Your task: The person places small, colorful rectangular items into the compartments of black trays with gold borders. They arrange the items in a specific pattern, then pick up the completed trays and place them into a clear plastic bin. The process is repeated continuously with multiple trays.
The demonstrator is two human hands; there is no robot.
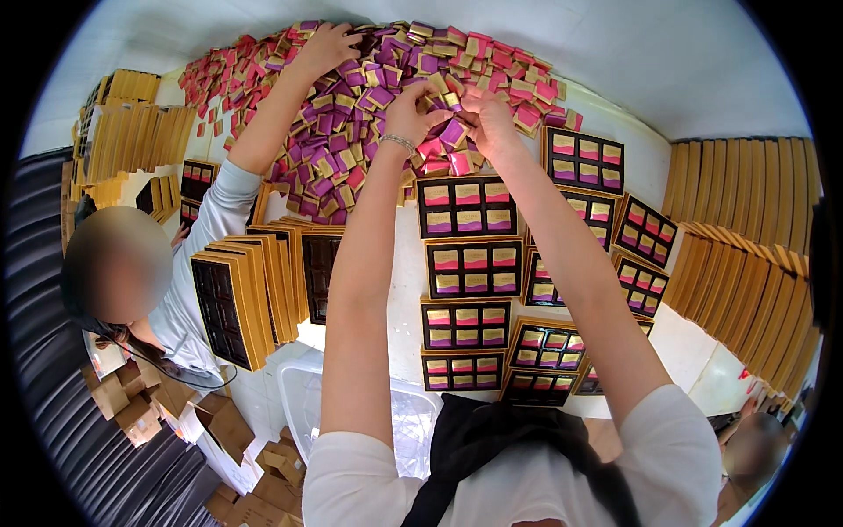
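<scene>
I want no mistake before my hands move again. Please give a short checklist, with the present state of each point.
1. Left hand on the pile of wrapped squares: ok.
2. Right hand on the same pile: ok.
3. Which piece the fingers grip: cannot tell.
4. Nearest tray has all slots filled: ok.
5. Co-worker's hand is apart from mine: ok.

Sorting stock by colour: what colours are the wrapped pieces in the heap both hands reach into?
Purple, pink and gold pieces in the heap; head view shows it best.
</scene>
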